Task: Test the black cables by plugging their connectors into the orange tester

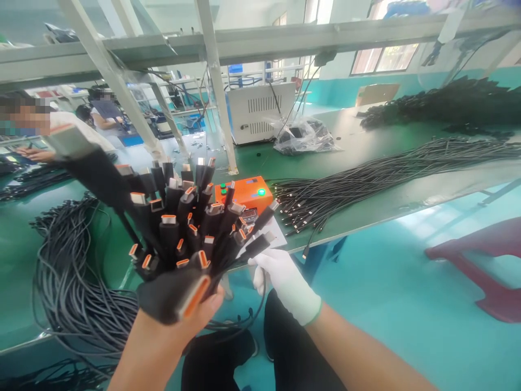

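While our left fingers (212, 304) grip a cable bundle (167, 236) at the near edge of the counter (350, 146) and our gloved right fingers (262, 263) pinch one cable (257, 247), a slackened hold could spill the bundle — or a tug could snag its plugs (169, 219).

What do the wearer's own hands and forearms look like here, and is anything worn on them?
The right hand wears a plain white glove ending at the wrist in a faintly greenish hem. No glove shows on the left hand, though it is partly hidden. Both the left forearm and right forearm are bare where visible, without sleeves.
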The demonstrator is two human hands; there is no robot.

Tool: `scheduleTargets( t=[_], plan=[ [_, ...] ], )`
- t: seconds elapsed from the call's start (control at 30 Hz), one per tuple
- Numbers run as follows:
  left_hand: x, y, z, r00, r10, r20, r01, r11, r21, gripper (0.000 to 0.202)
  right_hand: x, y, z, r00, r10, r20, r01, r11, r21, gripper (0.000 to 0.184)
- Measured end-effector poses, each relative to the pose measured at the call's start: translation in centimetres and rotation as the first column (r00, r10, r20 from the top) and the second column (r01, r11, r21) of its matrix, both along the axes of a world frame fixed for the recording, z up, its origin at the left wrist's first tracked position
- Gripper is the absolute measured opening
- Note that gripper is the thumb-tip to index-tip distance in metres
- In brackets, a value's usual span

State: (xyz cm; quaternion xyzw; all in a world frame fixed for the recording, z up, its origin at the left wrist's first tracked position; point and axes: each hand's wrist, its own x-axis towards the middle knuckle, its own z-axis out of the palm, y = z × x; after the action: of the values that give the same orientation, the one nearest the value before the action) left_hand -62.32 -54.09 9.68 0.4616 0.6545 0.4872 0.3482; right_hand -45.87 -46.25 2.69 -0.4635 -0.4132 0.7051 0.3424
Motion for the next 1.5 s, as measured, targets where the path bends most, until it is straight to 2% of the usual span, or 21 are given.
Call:
scheduleTargets(
  t=[0.07, 0.23, 0.3, 0.37, 0.4, 0.47, 0.53, 0.57, 0.6, 0.67, 0.7, 0.77, 0.8, 0.93, 1.03, 1.13, 1.23, 1.3, 1.4, 1.5],
  plan=[
    [0.4, -0.2, 0.6, 1.0, -0.002, 0.023, 0.001, 1.0, 0.006, 0.019, -0.1, 0.0, 0.0, 1.0, 0.002, -0.005, -0.002, 1.0, -0.007, 0.021],
    [0.4, -0.3, 1.4, 0.997, -0.038, 0.07, 0.039, 0.999, -0.023, 0.019, 0.4, -0.9, 0.4, 0.999, 0.038, -0.021, -0.036, 0.994, 0.103, 0.029],
    [0.2, -0.3, 1.5, 0.996, -0.013, 0.088, 0.017, 0.999, -0.048, 0.02, 1.5, -1.2, 0.5, 0.983, 0.133, 0.124, -0.147, 0.984, 0.106, 0.027],
    [0.2, -0.3, 1.6, 0.994, 0.012, 0.113, -0.006, 0.998, -0.061, 0.02, 2.9, -1.5, 0.7, 0.919, 0.211, 0.334, -0.256, 0.962, 0.095, 0.022],
    [0.2, -0.3, 1.7, 0.992, 0.013, 0.125, -0.006, 0.998, -0.06, 0.02, 3.6, -1.5, 0.9, 0.877, 0.207, 0.434, -0.279, 0.954, 0.11, 0.022],
    [0.3, -0.3, 1.9, 0.989, -0.008, 0.145, 0.015, 0.999, -0.047, 0.018, 4.7, -1.7, 1.6, 0.792, 0.072, 0.606, -0.244, 0.947, 0.207, 0.026],
    [0.5, -0.3, 1.9, 0.987, -0.038, 0.156, 0.043, 0.999, -0.03, 0.016, 4.9, -2.1, 2.8, 0.729, -0.095, 0.678, -0.2, 0.917, 0.344, 0.029],
    [0.5, -0.3, 1.9, 0.986, -0.049, 0.157, 0.053, 0.998, -0.022, 0.016, 4.6, -2.4, 3.6, 0.744, -0.133, 0.655, -0.194, 0.895, 0.401, 0.03],
    [0.6, -0.3, 1.9, 0.986, -0.059, 0.154, 0.062, 0.998, -0.013, 0.015, 4.1, -2.7, 4.5, 0.801, -0.121, 0.586, -0.186, 0.88, 0.437, 0.029],
    [0.5, -0.3, 1.7, 0.986, -0.069, 0.152, 0.07, 0.997, -0.006, 0.013, 2.5, -3.3, 6.1, 0.948, 0.003, 0.319, -0.156, 0.877, 0.454, 0.023],
    [0.5, -0.3, 1.6, 0.986, -0.071, 0.15, 0.074, 0.997, -0.012, 0.013, 1.6, -3.4, 6.7, 0.982, 0.061, 0.181, -0.138, 0.881, 0.453, 0.021],
    [0.3, -0.3, 1.5, 0.986, -0.075, 0.146, 0.079, 0.997, -0.023, 0.015, 0.0, -3.6, 7.3, 0.994, 0.112, -0.011, -0.095, 0.888, 0.45, 0.023],
    [0.2, -0.3, 1.5, 0.987, -0.073, 0.144, 0.079, 0.996, -0.033, 0.016, -0.6, -3.5, 7.4, 0.994, 0.093, -0.063, -0.055, 0.89, 0.453, 0.022],
    [0.0, -0.3, 1.5, 0.991, -0.063, 0.121, 0.067, 0.997, -0.034, 0.013, -1.3, -3.2, 6.4, 0.979, -0.131, -0.155, 0.183, 0.904, 0.387, 0.017],
    [0.1, -0.3, 1.6, 0.989, -0.05, 0.137, 0.049, 0.999, 0.011, 0.012, -0.5, -3.3, 5.2, 0.941, -0.201, -0.271, 0.275, 0.923, 0.27, 0.024],
    [0.4, -0.6, 1.6, 0.991, -0.057, 0.124, 0.055, 0.998, 0.02, 0.013, 0.5, -3.4, 3.7, 0.95, -0.205, -0.233, 0.255, 0.944, 0.209, 0.032],
    [0.7, -0.8, 1.7, 0.992, -0.067, 0.108, 0.066, 0.998, 0.01, 0.012, 1.3, -3.1, 1.9, 0.995, -0.072, -0.064, 0.078, 0.992, 0.101, 0.031],
    [0.8, -0.9, 1.7, 0.991, -0.06, 0.122, 0.06, 0.998, 0.004, 0.012, 1.5, -2.7, 1.0, 1.0, 0.019, 0.0, -0.019, 0.999, 0.037, 0.028],
    [0.8, -0.8, 1.6, 0.992, -0.053, 0.112, 0.056, 0.998, -0.018, 0.013, 1.5, -2.1, 0.5, 0.998, 0.065, 0.023, -0.066, 0.997, 0.033, 0.028],
    [0.8, -0.6, 1.4, 0.996, -0.052, 0.076, 0.053, 0.998, -0.02, 0.014, 1.3, -1.8, 0.7, 0.997, 0.079, 0.007, -0.079, 0.995, 0.063, 0.029]
  ],
)
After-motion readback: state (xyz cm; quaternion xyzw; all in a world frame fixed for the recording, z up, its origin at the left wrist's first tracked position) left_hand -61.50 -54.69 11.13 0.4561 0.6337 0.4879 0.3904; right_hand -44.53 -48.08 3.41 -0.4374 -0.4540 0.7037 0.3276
